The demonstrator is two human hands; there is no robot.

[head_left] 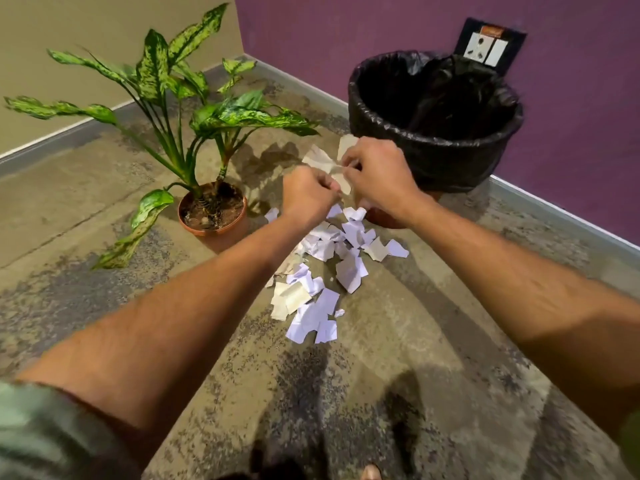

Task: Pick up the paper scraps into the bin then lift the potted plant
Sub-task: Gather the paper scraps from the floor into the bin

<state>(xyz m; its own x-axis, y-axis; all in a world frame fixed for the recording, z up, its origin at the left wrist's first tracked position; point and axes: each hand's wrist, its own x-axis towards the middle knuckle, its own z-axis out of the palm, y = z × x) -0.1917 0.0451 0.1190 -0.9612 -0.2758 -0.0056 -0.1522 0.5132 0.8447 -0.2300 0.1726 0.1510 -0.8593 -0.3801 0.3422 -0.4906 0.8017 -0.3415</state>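
At frame centre, the left hand (310, 195) and right hand (375, 174) pinch one cream paper piece (323, 161) between pressed fingers beside the bin (433, 143). Scraps (325, 271) below look light and floppy; gather in bunches.

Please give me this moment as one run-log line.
both hands, left hand and right hand, pinching beige paper piece | white paper scraps on floor | black-lined bin behind | terracotta-potted plant untouched

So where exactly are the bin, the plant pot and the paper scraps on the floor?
bin (429, 157): head view, front wall of the black liner.
plant pot (214, 232): head view, front of the orange rim.
paper scraps (351, 271): head view, a white piece mid-pile.
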